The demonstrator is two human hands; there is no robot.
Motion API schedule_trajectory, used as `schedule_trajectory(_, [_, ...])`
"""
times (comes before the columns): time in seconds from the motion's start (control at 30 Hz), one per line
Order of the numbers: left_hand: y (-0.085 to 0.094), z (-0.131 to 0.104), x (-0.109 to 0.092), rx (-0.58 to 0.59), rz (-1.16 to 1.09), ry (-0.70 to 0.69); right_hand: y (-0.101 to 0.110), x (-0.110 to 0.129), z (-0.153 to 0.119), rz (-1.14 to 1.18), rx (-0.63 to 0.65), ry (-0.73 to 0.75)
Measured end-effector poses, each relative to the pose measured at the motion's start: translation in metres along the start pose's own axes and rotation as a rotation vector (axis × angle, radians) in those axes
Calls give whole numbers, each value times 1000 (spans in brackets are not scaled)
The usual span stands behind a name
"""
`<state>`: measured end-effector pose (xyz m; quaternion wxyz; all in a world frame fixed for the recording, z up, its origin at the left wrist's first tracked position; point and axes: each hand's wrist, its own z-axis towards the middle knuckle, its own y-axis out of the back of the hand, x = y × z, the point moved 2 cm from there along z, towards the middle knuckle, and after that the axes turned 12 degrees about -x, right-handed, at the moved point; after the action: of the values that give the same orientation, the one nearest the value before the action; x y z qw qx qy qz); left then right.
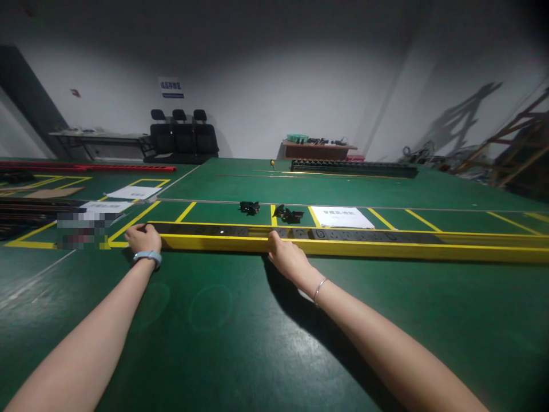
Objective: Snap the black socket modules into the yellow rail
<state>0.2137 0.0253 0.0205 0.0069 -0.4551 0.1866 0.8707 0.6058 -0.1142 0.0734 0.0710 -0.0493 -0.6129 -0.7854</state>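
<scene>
A long yellow power strip housing [355,249] lies across the green table in front of me, with black socket modules [338,236] set in its channel. My left hand [143,239] is closed round the left end of the housing. Fingers curled, my right hand [288,256] pinches at a small black socket module [281,233] near the middle of the strip; its fingertips partly hide the contact. Just left of those fingertips, a short stretch of bare yellow channel shows between modules. Two small heaps of black parts, a left heap [250,208] and a right heap [289,214], lie behind the strip.
A white printed sheet [342,217] lies behind the strip, among yellow tape lines. Dark long bars [354,168] rest at the table's far side. Red bars [128,168] and dark strips [34,214] lie to the left. Black seats [184,137] stand against the wall.
</scene>
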Motion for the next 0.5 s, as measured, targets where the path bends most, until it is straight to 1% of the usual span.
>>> schedule_trajectory(0.13, [0, 0, 0, -1, 3, 2, 4, -2, 0, -18, 20, -43])
schedule_trajectory(0.4, [1, 0, -1, 8, -5, -14, 6, -10, 1, -10, 26, -43])
schedule_trajectory(0.5, [0, 0, 0, 7, -6, -15, 10, -12, 1, 5, 38, -43])
